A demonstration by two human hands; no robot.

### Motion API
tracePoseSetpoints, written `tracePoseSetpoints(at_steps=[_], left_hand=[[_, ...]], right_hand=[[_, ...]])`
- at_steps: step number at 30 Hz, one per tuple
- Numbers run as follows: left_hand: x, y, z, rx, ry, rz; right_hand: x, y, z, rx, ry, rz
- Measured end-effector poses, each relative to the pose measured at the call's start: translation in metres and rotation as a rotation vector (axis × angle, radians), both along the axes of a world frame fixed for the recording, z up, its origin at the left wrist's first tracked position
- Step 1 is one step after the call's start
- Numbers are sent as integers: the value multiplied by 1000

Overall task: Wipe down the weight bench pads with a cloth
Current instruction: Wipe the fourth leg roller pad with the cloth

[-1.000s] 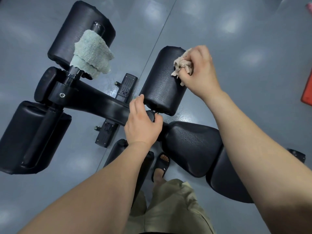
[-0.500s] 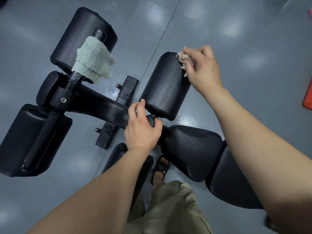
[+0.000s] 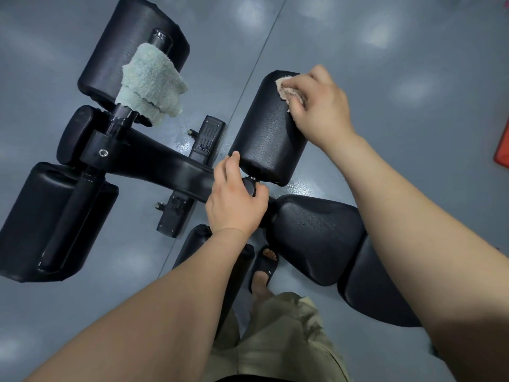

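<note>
The right hand [image 3: 322,106] is gripping a crumpled pinkish-beige cloth [image 3: 287,88], its fingers curled round it, and is pressing it onto the far end of the black textured cylindrical roller pad [image 3: 270,133], at about one o'clock from the middle of the view. The left hand [image 3: 234,199] is clasping the end of the black metal frame bar [image 3: 170,166] at the pad's near end, with fingers and thumb wrapped round it. A pale green terry towel [image 3: 151,84] is hanging over the upright post at eleven o'clock. The black padded seat [image 3: 316,238] is lying at four o'clock from the left hand, and a black sandal [image 3: 264,267] is showing at five o'clock.
</note>
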State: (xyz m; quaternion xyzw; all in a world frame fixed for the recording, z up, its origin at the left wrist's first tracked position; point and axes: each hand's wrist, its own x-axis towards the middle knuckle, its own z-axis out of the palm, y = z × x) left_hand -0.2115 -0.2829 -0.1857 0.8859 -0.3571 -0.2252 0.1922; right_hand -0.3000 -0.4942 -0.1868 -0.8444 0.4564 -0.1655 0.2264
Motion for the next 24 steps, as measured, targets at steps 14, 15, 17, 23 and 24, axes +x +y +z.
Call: tracePoseSetpoints(at_steps=[14,15,17,23,24], left_hand=[[-1,1,1,-34,-1,7],[-1,1,1,-31,0,11],[-1,2,1,-20,4,15],[-1,0,-1,10,-4,-3],[-1,0,-1,6,-4,-3]], right_hand=[[-12,81,-1,32,-69,55],[-14,88,-1,34,-73,71],[-19,100,-2,34,-80,104],[-32,107,-11,7,-73,213],[-32,102,-13,2,-74,194]])
